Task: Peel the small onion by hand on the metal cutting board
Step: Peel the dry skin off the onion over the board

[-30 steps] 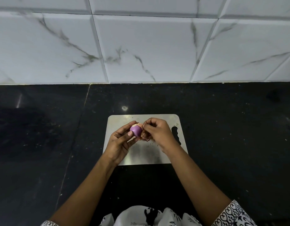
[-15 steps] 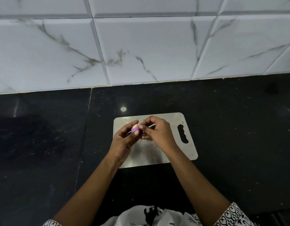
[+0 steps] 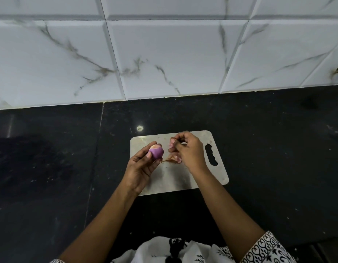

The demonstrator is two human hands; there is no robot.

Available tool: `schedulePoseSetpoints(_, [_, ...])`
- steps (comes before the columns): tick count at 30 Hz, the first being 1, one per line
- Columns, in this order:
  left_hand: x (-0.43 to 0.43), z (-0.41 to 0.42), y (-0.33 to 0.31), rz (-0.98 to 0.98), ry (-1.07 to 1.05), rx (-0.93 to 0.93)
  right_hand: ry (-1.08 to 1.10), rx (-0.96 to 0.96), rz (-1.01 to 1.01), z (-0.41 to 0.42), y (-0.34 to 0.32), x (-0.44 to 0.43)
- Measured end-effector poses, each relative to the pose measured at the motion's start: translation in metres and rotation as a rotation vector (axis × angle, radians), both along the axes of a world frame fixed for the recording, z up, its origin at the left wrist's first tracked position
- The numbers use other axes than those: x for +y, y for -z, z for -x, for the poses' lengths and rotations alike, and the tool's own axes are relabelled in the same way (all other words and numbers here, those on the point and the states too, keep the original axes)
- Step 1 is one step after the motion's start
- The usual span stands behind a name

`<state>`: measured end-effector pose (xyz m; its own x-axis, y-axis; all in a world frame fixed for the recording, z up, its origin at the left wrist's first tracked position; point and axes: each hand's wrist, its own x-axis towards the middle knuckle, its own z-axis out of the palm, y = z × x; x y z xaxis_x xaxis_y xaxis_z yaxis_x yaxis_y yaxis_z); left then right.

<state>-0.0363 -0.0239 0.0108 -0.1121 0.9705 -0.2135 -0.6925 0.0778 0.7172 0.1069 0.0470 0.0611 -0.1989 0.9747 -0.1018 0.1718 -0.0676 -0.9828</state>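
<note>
onion (image 3: 156,151) underside hidden by left hands' fingers (image 3: 139,168), sleeves cut off at bottom edge

I see a black stone counter (image 3: 259,149) meeting the marbled tile wall, with the metal cutting board (image 3: 175,179) lying flat on it.

A wall of large white tiles (image 3: 164,57) with grey-brown marble veining and bevelled edges fills the upper half of the view, with pale grout lines between the tiles. Below it lies a black polished stone counter (image 3: 268,149), speckled with pale flecks. A thin seam (image 3: 97,149) runs through the counter on the left, from the wall toward the near edge. A small round glint of light (image 3: 140,128) reflects off the dark surface.
</note>
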Motion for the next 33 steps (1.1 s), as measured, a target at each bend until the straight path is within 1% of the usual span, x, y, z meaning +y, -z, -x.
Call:
schedulePoseSetpoints(1, [0.000, 0.000, 0.000, 0.000, 0.007, -0.030, 0.030, -0.002, -0.013, -0.004, 0.002, 0.003])
schedulePoseSetpoints(2, [0.001, 0.001, 0.000, 0.001, 0.017, -0.062, 0.047, -0.044, -0.050, -0.007, 0.005, 0.006])
schedulePoseSetpoints(4, [0.002, 0.003, 0.000, 0.006, 0.038, -0.135, 0.022, -0.217, -0.178, -0.012, 0.012, 0.010])
schedulePoseSetpoints(7, [0.003, 0.004, 0.003, 0.032, 0.062, -0.231, -0.163, -0.560, -0.328, -0.015, 0.023, 0.012])
schedulePoseSetpoints(8, [0.003, 0.003, 0.004, 0.037, 0.069, -0.242, -0.208, -0.641, -0.349, -0.016, 0.024, 0.012])
schedulePoseSetpoints(9, [0.004, 0.002, 0.006, 0.040, 0.075, -0.245, -0.221, -0.670, -0.368, -0.016, 0.024, 0.011])
schedulePoseSetpoints(10, [0.004, 0.002, 0.007, 0.040, 0.081, -0.241, -0.213, -0.651, -0.400, -0.016, 0.020, 0.010])
schedulePoseSetpoints(12, [0.004, 0.002, 0.007, 0.035, 0.088, -0.212, -0.220, -0.509, -0.481, -0.014, 0.010, 0.007])
schedulePoseSetpoints(14, [0.005, 0.001, 0.005, 0.023, 0.100, -0.150, -0.336, -0.405, -0.505, -0.012, 0.000, 0.006])
schedulePoseSetpoints(15, [0.005, 0.001, 0.004, 0.012, 0.107, -0.115, -0.395, -0.400, -0.513, -0.011, -0.004, 0.007])
schedulePoseSetpoints(19, [0.007, 0.003, -0.001, 0.001, 0.083, 0.040, -0.496, -0.440, -0.571, -0.012, -0.010, 0.015])
schedulePoseSetpoints(22, [0.008, 0.004, -0.001, 0.020, 0.029, 0.119, -0.547, -0.520, -0.676, -0.012, -0.014, 0.019])
schedulePoseSetpoints(24, [0.009, 0.003, -0.001, 0.022, -0.004, 0.136, -0.580, -0.581, -0.731, -0.010, -0.016, 0.020])
schedulePoseSetpoints(28, [0.008, -0.001, 0.001, 0.032, -0.052, 0.151, -0.622, -0.643, -0.760, -0.008, -0.019, 0.019])
schedulePoseSetpoints(33, [0.007, -0.003, 0.002, 0.049, -0.096, 0.173, -0.589, -0.682, -0.787, -0.006, -0.013, 0.015])
